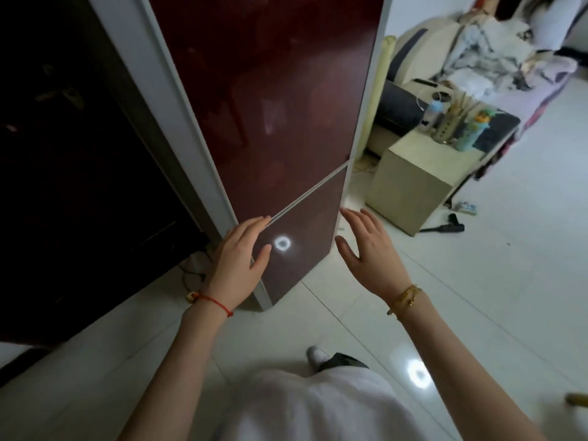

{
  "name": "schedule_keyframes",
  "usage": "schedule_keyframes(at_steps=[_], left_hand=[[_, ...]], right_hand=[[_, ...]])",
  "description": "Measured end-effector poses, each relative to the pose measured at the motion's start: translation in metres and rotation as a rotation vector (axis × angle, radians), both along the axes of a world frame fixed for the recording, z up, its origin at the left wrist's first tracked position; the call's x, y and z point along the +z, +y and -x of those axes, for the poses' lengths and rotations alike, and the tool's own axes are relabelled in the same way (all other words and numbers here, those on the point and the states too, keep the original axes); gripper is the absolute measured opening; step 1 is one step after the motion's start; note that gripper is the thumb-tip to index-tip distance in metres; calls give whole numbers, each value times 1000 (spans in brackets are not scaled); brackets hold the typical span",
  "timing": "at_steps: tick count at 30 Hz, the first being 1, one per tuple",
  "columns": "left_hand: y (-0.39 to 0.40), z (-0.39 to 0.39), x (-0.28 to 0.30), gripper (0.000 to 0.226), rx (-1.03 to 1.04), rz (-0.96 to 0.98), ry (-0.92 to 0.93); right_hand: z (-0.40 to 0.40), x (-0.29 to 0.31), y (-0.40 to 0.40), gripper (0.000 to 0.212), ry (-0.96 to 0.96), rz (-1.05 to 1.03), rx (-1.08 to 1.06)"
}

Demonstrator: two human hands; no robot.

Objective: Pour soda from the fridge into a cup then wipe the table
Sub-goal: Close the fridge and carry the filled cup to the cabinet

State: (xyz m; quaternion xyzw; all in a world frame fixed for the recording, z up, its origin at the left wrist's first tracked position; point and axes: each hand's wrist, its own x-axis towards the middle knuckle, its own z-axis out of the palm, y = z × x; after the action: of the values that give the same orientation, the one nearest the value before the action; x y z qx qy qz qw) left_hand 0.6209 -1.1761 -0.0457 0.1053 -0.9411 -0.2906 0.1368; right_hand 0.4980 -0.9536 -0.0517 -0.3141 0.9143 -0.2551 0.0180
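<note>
- Two doors, both closed, front the dark red fridge [270,106]; a pale seam divides them.
- Left hand [237,259], fingers straight and holding nothing, reaches the fridge's left edge at the seam.
- Right hand [366,253], open and empty, hovers off the fridge's right edge.
- Right of the fridge stands a beige side table [410,186] carrying bottles.
</note>
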Motion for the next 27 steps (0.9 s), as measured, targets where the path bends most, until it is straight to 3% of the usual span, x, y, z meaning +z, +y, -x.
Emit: schedule_keyframes(at_steps=[13,27], left_hand=[[73,1,3,46,-529,60,-71],[302,-68,-16,43,-1059,73,-81]], right_hand=[[-142,8,114,51,10,4,-568],[-340,-5,295,51,-62,41,-1090]])
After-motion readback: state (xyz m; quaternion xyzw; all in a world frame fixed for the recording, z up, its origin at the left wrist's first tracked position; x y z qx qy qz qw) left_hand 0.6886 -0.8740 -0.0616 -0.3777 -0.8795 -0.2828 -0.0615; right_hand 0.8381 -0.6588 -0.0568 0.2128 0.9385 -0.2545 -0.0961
